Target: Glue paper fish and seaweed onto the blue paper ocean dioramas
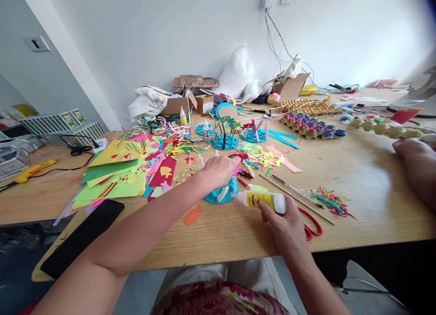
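My right hand (286,219) is wrapped round a white glue bottle (262,200) with a yellow label, held on its side with the nozzle pointing left. My left hand (223,172) reaches over a blue disc (214,198) that bears pale, wavy upright pieces. Its fingers are closed beside a dark red scrap (242,156); what they hold, if anything, is hidden. An orange paper fish (193,214) lies below the disc. Red-handled scissors (311,224) lie partly behind my right hand.
Coloured paper sheets (116,169) and a black phone (83,238) lie left. Behind stand decorated blue discs (224,141) and another glue bottle (205,130). A wooden stick (299,199) and thin paper strips (329,200) lie right. Another person's hand (413,151) rests near egg cartons.
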`<state>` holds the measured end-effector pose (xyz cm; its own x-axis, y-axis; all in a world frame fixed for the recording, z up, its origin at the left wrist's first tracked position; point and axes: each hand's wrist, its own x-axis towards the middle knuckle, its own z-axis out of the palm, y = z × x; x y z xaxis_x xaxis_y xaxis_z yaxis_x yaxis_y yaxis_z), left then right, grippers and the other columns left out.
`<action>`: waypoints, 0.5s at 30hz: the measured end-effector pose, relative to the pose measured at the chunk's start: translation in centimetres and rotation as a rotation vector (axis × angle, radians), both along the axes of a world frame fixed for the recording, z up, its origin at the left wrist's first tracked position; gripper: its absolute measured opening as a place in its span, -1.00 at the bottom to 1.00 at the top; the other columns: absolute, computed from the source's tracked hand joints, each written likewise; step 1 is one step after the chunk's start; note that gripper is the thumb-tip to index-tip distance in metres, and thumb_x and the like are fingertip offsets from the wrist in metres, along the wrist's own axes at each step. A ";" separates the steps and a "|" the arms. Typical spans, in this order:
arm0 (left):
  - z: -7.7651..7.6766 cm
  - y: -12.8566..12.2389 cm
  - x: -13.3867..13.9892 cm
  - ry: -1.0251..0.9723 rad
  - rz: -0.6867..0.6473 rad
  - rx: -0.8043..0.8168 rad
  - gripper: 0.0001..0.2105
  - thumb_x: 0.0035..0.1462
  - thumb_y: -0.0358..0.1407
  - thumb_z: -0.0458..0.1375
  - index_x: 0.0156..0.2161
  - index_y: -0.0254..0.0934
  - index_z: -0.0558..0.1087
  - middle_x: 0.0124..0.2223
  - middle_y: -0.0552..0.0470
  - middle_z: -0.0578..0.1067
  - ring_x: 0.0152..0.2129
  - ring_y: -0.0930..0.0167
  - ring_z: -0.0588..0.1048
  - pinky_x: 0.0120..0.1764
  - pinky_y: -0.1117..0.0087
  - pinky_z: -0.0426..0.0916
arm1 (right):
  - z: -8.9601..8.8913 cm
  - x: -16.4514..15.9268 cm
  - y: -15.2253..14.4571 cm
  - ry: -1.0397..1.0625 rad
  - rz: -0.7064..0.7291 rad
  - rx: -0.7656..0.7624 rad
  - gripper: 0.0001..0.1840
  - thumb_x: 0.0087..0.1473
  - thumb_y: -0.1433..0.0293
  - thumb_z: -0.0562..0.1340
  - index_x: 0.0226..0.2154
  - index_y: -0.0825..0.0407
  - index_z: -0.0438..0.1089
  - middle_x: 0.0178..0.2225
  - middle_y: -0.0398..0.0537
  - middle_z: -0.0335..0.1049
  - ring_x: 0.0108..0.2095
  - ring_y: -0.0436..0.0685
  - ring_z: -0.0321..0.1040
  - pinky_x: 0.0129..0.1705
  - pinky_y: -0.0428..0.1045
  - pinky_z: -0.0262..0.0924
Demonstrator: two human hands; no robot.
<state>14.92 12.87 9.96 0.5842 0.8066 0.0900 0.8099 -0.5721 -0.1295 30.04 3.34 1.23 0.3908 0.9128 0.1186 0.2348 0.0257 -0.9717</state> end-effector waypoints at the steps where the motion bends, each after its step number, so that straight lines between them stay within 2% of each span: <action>1: 0.3 -0.1 -0.2 -0.006 -0.005 0.020 -0.73 0.09 -0.43 -0.10 -0.07 -0.24 0.22 -0.32 -0.09 0.47 -0.37 0.26 0.46 -0.40 0.33 0.30 | 0.1 0.0 0.0 0.016 0.004 -0.007 -0.64 -0.22 0.17 0.27 -0.42 0.03 0.18 -0.64 -0.26 0.19 -0.63 -0.02 0.13 -0.59 -0.10 0.08; 5: 2.0 -1.5 -1.6 -0.124 0.006 0.098 -0.72 0.12 -0.40 -0.11 -0.04 -0.22 0.19 -0.25 -0.06 0.44 -0.34 0.33 0.44 -0.36 0.36 0.29 | 0.3 0.0 -0.1 0.017 0.007 -0.012 -0.65 -0.21 0.17 0.26 -0.43 0.02 0.18 -0.65 -0.27 0.19 -0.63 -0.01 0.15 -0.59 -0.09 0.09; 8: 2.3 -4.4 -2.6 -0.236 0.029 0.075 -0.79 0.16 -0.39 -0.16 -0.16 -0.30 0.28 -0.31 -0.03 0.43 -0.38 0.38 0.43 -0.35 0.38 0.30 | 0.0 0.1 -0.1 -0.010 0.007 -0.001 -0.65 -0.21 0.16 0.26 -0.43 0.02 0.18 -0.64 -0.26 0.21 -0.63 0.00 0.16 -0.59 -0.09 0.10; 10: 1.2 -6.9 -2.9 -0.271 -0.027 -0.032 -0.79 0.16 -0.40 -0.17 -0.24 -0.30 0.30 -0.35 0.01 0.42 -0.40 0.42 0.42 -0.33 0.39 0.31 | -0.3 0.2 0.0 -0.046 0.005 0.008 -0.64 -0.21 0.16 0.26 -0.41 0.03 0.19 -0.61 -0.24 0.23 -0.61 0.00 0.18 -0.59 -0.09 0.10; 12: -0.8 -9.1 -2.7 -0.243 -0.115 -0.155 -0.81 0.12 -0.44 -0.13 -0.30 -0.29 0.32 -0.34 0.02 0.41 -0.37 0.42 0.41 -0.28 0.39 0.32 | -0.5 0.3 0.1 -0.086 0.002 0.013 -0.62 -0.22 0.16 0.26 -0.39 0.03 0.20 -0.58 -0.20 0.26 -0.59 0.01 0.19 -0.58 -0.08 0.11; 15: -4.2 -11.0 -2.0 -0.239 -0.150 -0.216 -0.77 0.04 -0.56 -0.13 -0.28 -0.32 0.33 -0.19 -0.04 0.38 -0.18 0.40 0.34 -0.14 0.40 0.29 | -0.4 0.4 0.3 -0.126 0.001 0.011 -0.61 -0.24 0.15 0.27 -0.39 0.04 0.20 -0.56 -0.18 0.26 -0.59 0.01 0.19 -0.59 -0.08 0.12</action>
